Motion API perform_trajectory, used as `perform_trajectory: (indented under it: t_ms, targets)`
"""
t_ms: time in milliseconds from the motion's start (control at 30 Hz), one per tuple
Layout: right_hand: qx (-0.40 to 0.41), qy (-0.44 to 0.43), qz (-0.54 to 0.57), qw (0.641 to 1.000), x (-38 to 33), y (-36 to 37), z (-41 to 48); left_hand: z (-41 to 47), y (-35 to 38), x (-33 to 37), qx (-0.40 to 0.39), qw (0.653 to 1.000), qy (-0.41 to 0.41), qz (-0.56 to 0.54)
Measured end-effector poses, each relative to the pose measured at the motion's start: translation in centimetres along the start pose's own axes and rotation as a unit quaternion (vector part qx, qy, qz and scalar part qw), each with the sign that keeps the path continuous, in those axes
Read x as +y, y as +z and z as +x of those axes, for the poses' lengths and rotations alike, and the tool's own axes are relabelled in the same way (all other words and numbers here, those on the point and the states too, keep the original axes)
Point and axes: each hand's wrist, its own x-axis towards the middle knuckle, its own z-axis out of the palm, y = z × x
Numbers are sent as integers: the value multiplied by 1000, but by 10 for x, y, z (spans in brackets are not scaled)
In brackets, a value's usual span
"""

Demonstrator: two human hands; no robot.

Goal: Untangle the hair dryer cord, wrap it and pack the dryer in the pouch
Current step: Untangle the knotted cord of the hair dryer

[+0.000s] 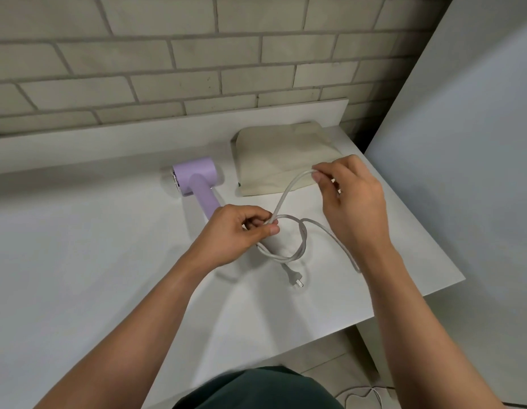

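A lilac hair dryer (194,180) lies on the white table (79,261), nozzle toward the left, handle pointing at my left hand. Its grey-white cord (302,240) forms a crossed loop on the table and ends in a plug (296,280). My left hand (235,234) pinches the cord near the handle's end. My right hand (353,196) pinches a raised stretch of the cord above the front edge of the beige pouch (280,152). The pouch lies flat behind the cord, to the right of the dryer.
A brick wall (197,54) runs behind the table. A pale panel (463,143) stands close on the right. The table's right edge (439,287) drops to a tiled floor where another thin cable (365,394) lies.
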Motion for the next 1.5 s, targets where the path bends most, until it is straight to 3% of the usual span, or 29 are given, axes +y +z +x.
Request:
perform_trajectory:
  t_ms: [67, 167, 267, 367, 533, 700, 900, 1067, 1233, 1400, 1500]
  targets:
    - [-53, 7, -68, 996, 3, -7, 3, 3, -1, -2, 7, 1000, -4, 2]
    - [-132, -107, -161, 972, -7, -13, 4, 7, 1, 0, -10, 1000, -1, 21]
    - [-210, -196, -169, 943, -16, -7, 2, 11, 4, 4, -9, 999, 22, 33]
    - [-254, -203, -158, 932, -12, 2, 3, 15, 2, 5, 11, 999, 33, 13]
    - [-200, -175, -128, 956, -1, 5, 6, 21, -3, 5, -6, 1000, 6, -14]
    - [-92, -60, -61, 992, 6, -7, 21, 25, -2, 1, -19, 1000, 8, 15]
    - [-39, 8, -38, 998, 23, -10, 21, 31, 1, 4, 43, 999, 24, 0]
    - [-150, -103, -123, 976, 16, -12, 17, 41, 1, 18, 16, 998, 54, 34]
    - [-167, -190, -130, 959, 9, -5, 16, 49, 0, 27, 10, 997, 68, 32]
    - [-115, -216, -145, 959, 15, -3, 16, 50, 2, 24, 5, 999, 36, 6]
    - [-45, -166, -109, 979, 15, -13, 18, 48, -1, 18, -18, 1000, 7, -2]
